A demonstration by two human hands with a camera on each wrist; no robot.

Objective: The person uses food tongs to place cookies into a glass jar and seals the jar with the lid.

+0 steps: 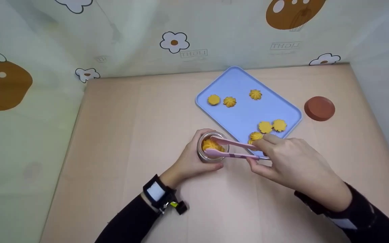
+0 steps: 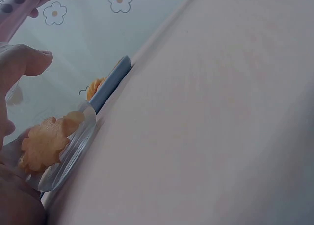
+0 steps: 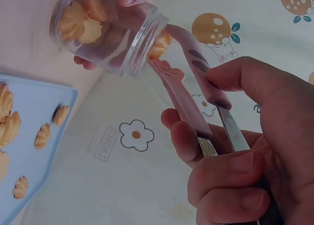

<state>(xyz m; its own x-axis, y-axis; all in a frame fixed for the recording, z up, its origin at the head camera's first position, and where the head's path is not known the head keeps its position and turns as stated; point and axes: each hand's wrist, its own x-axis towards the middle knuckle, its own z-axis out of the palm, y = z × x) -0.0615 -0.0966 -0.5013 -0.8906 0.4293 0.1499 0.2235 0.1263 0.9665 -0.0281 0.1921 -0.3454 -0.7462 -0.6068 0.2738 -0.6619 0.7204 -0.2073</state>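
Note:
My left hand (image 1: 194,155) grips a clear jar (image 3: 117,34) standing on the table, its fingers and thumb wrapped round the side. Several cookies (image 3: 73,21) lie at the jar's bottom. In my right hand (image 1: 295,162) is a pair of pink tongs (image 1: 238,155), squeezed between thumb and fingers. The tongs' tips are at the jar's mouth, with a yellow flower-shaped cookie (image 3: 160,45) between them at the rim. In the left wrist view, a cookie (image 2: 44,145) shows through the jar's wall.
A blue tray (image 1: 241,118) lies beyond the hands, bearing several cookies (image 1: 255,94); my right hand covers its near corner. To its right, a round reddish-brown lid (image 1: 319,108) rests on the table (image 1: 130,135). A patterned cloth (image 1: 130,40) hangs behind the table.

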